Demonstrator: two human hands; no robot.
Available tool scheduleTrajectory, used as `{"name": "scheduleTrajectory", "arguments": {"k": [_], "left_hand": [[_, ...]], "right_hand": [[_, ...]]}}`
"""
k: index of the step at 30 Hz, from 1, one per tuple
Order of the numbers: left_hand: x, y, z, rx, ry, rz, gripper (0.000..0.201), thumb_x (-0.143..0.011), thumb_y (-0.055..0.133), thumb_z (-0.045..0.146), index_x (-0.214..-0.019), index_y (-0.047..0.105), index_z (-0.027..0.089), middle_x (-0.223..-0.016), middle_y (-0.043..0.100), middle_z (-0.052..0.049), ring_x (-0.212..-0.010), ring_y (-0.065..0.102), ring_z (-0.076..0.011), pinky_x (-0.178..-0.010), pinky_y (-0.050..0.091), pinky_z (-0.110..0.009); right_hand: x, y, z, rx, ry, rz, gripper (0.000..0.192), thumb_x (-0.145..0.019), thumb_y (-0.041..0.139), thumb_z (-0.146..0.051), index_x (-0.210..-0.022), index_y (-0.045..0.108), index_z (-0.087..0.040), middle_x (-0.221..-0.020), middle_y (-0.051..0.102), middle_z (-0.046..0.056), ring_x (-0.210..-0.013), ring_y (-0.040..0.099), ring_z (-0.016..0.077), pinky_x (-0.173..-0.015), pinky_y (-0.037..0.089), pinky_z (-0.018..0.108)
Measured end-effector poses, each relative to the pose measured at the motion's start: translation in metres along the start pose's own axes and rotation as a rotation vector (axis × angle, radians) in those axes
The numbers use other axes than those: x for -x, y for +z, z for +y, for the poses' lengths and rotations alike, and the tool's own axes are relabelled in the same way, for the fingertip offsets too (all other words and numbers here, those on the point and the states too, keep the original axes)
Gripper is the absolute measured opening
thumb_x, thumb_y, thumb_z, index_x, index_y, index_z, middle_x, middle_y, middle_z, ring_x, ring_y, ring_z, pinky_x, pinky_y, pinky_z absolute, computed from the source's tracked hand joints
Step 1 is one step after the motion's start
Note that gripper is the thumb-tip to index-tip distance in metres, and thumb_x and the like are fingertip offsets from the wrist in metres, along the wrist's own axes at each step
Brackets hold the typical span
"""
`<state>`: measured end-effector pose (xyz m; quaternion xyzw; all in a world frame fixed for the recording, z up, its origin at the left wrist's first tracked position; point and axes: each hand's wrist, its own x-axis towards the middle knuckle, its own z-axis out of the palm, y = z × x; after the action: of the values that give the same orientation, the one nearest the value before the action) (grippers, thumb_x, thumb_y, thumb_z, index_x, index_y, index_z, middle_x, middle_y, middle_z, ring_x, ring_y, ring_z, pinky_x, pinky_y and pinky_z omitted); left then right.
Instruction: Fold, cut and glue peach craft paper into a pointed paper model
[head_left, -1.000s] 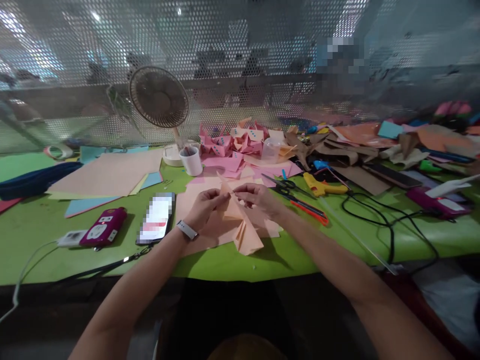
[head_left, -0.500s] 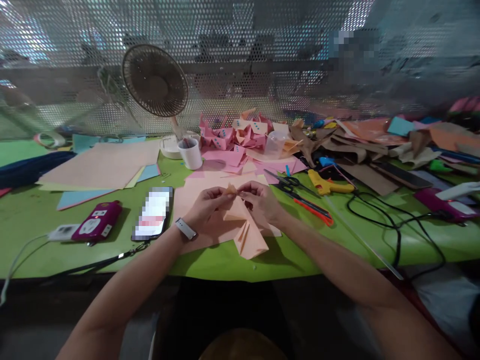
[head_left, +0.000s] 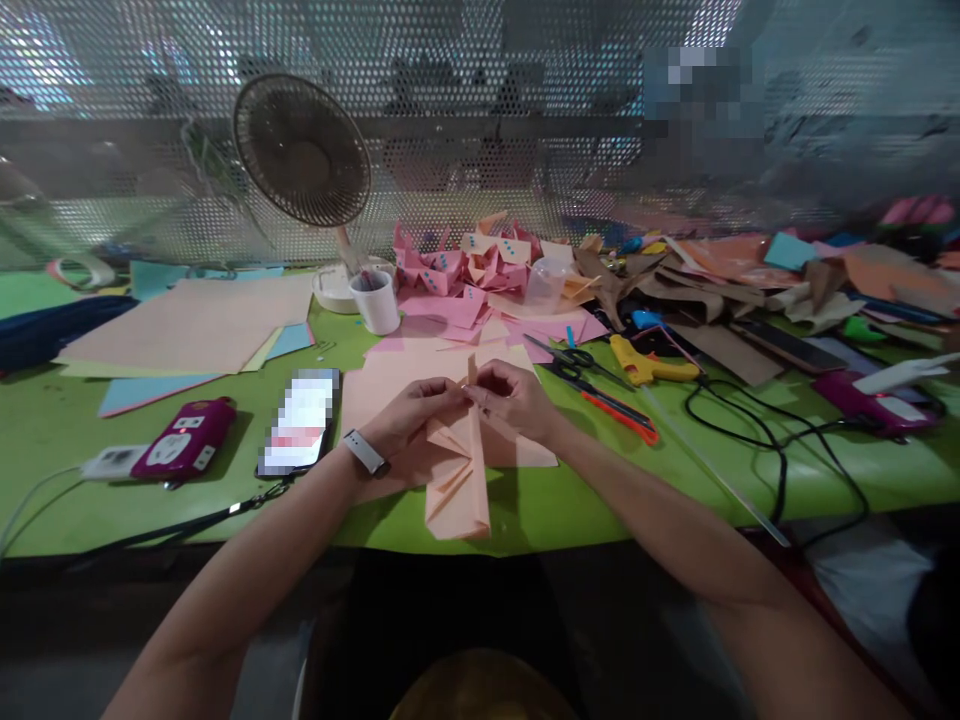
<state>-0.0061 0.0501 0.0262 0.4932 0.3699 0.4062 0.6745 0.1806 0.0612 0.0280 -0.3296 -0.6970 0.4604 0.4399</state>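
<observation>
A folded peach paper piece [head_left: 459, 478] hangs from both hands above the green table [head_left: 67, 500], its long end pointing toward me. My left hand [head_left: 411, 412], with a watch on the wrist, pinches its upper left part. My right hand [head_left: 517, 400] pinches the top edge, where a narrow tip sticks up between the fingers. Flat peach sheets [head_left: 390, 380] lie under the hands.
A phone [head_left: 298, 421] and a magenta device [head_left: 180, 450] lie to the left. Scissors [head_left: 577, 365], an orange cutter [head_left: 621, 417], a yellow glue gun [head_left: 649, 365] with black cable sit right. Behind: white cup [head_left: 377, 301], fan [head_left: 304, 152], pink paper pieces [head_left: 465, 270], paper stack [head_left: 187, 325].
The folded paper has swung from pointing lower right to pointing straight toward me, and its top has been pressed into a narrow upright tip. Both hands stayed close together.
</observation>
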Motion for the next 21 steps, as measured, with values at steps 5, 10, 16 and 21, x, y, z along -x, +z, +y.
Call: {"name": "scheduleTrajectory", "arguments": {"k": [5,10,16,21], "left_hand": [[0.002,0.004,0.002,-0.037,-0.039,0.013,0.026,-0.066,0.084,0.032,-0.083,0.077,0.014,-0.084,0.075,-0.008,-0.075,0.066,-0.0173,-0.073,0.05,-0.029],[0.003,0.002,0.0,-0.121,-0.037,-0.014,0.027,-0.07,0.081,0.039,-0.083,0.078,0.015,-0.083,0.075,-0.009,-0.073,0.066,-0.0193,-0.069,0.05,-0.031],[0.003,-0.001,0.0,-0.2,-0.026,-0.027,0.024,-0.07,0.081,0.037,-0.079,0.078,0.015,-0.08,0.074,-0.009,-0.072,0.066,-0.0186,-0.069,0.049,-0.03],[0.002,-0.001,0.003,-0.211,-0.026,-0.029,0.024,-0.068,0.082,0.037,-0.079,0.078,0.015,-0.079,0.074,-0.009,-0.071,0.065,-0.0176,-0.072,0.049,-0.031]], "right_hand": [[0.0,0.002,0.007,-0.09,0.079,-0.001,0.025,-0.079,0.07,-0.044,-0.078,0.061,-0.021,-0.069,0.062,-0.002,-0.058,0.059,0.0139,-0.056,0.05,0.028],[-0.002,0.0,0.008,0.098,0.005,0.13,0.022,-0.08,0.068,-0.04,-0.088,0.061,-0.021,-0.073,0.06,-0.001,-0.064,0.057,0.0138,-0.059,0.046,0.026],[-0.003,-0.011,0.002,0.449,-0.39,0.033,0.034,-0.083,0.06,-0.022,-0.116,0.059,-0.028,-0.139,0.048,0.009,-0.127,0.046,0.0265,-0.101,0.042,0.047],[-0.004,-0.022,0.0,0.683,-0.535,-0.138,0.018,-0.083,0.06,-0.022,-0.099,0.066,-0.026,-0.143,0.047,0.008,-0.135,0.04,0.0278,-0.11,0.033,0.051]]}}
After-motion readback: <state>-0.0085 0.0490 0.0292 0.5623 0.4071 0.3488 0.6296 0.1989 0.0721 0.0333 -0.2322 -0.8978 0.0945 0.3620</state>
